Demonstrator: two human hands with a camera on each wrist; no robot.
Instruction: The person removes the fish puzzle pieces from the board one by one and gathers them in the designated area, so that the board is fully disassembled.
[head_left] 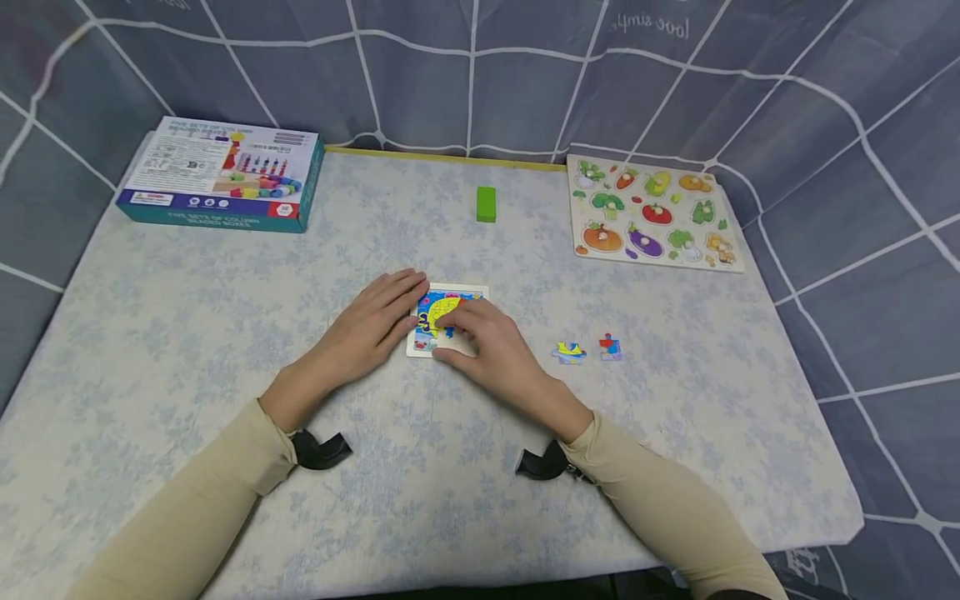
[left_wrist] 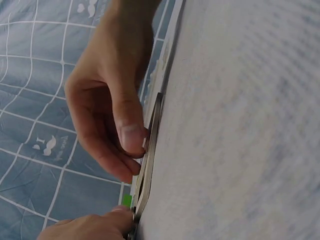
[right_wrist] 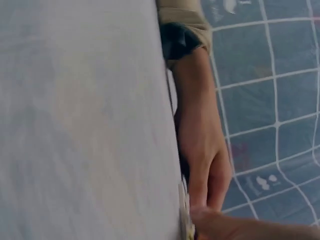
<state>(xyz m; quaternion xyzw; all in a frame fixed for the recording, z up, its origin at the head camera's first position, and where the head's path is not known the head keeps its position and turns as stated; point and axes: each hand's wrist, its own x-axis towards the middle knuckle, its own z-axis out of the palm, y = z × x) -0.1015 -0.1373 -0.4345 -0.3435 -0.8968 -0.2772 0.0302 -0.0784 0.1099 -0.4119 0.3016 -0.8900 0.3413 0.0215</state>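
Observation:
A small jigsaw puzzle in a white-rimmed tray point(head_left: 486, 288) lies mid-table, showing a yellow shape on blue. My left hand point(head_left: 366, 323) rests along its left side, fingers straight, fingertips at the far left corner and thumb at the near part of the edge. Over the tray's right half, my right hand point(head_left: 497, 343) has its fingers bent and pinches a small jigsaw piece, mostly hidden beneath them. In the left wrist view, the thumb and fingers of the right hand point(left_wrist: 112, 100) come together just above the tilted-looking tray edge point(left_wrist: 150, 155).
Two loose jigsaw pieces, one yellow and blue point(head_left: 570, 353) and one red and blue point(head_left: 611, 347), lie to the right. Behind are a green block point(head_left: 486, 204), a vegetable peg board point(head_left: 622, 218) and a beaded-column toy box point(head_left: 217, 175). Grey checked curtain point(head_left: 420, 92) surrounds the table.

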